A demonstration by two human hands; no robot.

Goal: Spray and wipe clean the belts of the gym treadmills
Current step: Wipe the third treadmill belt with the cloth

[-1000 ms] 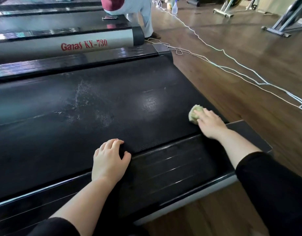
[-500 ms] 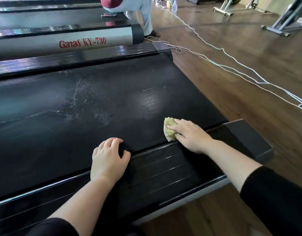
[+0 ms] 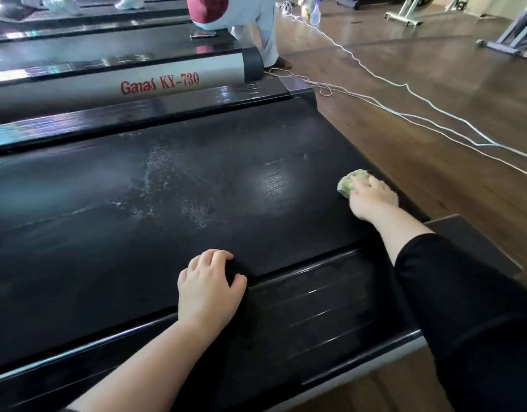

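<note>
Now the right hand (image 3: 372,199) is clutching the cloth (image 3: 349,182) against the belt (image 3: 107,248), the left hand (image 3: 208,289) resting there loose-fingered, gripping nothing.

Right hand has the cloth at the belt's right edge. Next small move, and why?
Probably sweep the cloth leftward along the belt toward the whitish streaks mid-belt. The right hand grips it at the belt's right edge, apart from that residue, which looks unwiped. The left hand rests at the near edge, out of the path.

"Ganas KY-730", red, on neighbouring treadmill's side rail (image 3: 137,87).
</note>
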